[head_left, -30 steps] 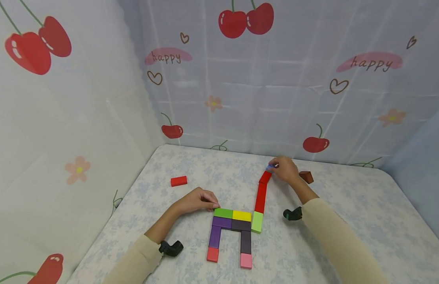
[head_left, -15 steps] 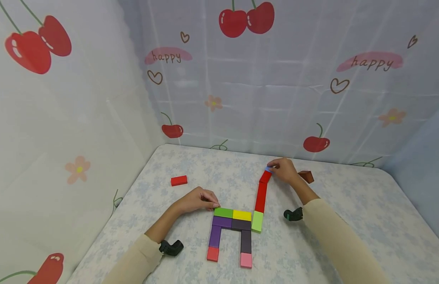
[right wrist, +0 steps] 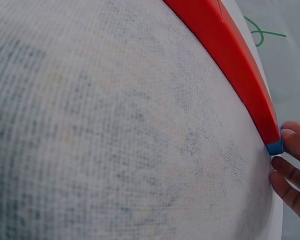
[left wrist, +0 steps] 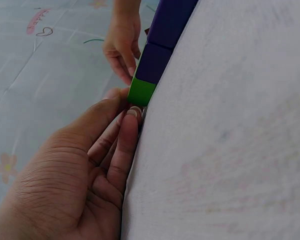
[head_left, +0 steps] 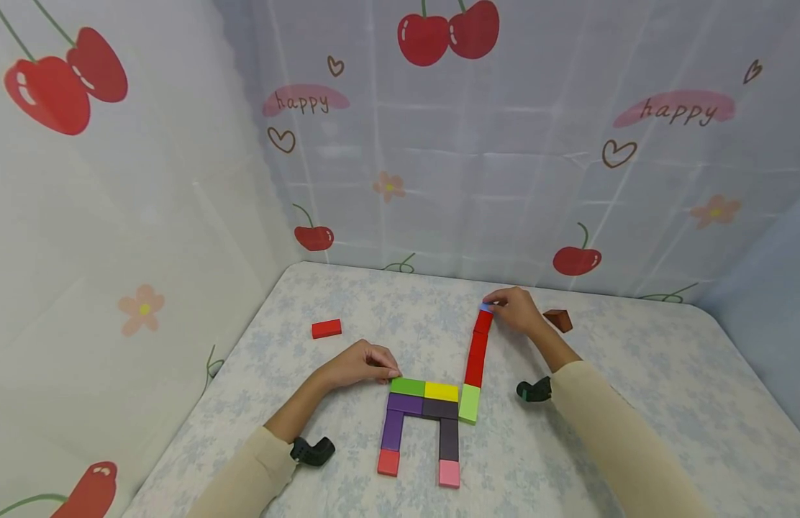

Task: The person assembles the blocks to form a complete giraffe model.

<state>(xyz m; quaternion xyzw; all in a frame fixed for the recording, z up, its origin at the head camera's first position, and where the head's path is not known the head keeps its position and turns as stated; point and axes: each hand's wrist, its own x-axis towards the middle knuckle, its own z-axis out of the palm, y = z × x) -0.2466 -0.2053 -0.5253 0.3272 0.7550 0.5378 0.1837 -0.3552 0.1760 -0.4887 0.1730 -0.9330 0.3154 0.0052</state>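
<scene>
My right hand pinches a small blue block at the far end of a strip of blocks. Below the blue block come a short red block, a long red block and a light green block. In the right wrist view the blue block meets the red end, with fingertips around it. My left hand holds the corner of a green block, its thumb and fingertips right at the block's end in the left wrist view. A yellow block continues that row.
Under the green and yellow row lie purple and black blocks, with two legs ending in red and pink. A loose red block lies left, a brown block right. A printed curtain stands behind the table.
My right hand has shifted slightly left with the blue block. The short red block has swung more into line with the long red one. My left hand stays at the green block.
</scene>
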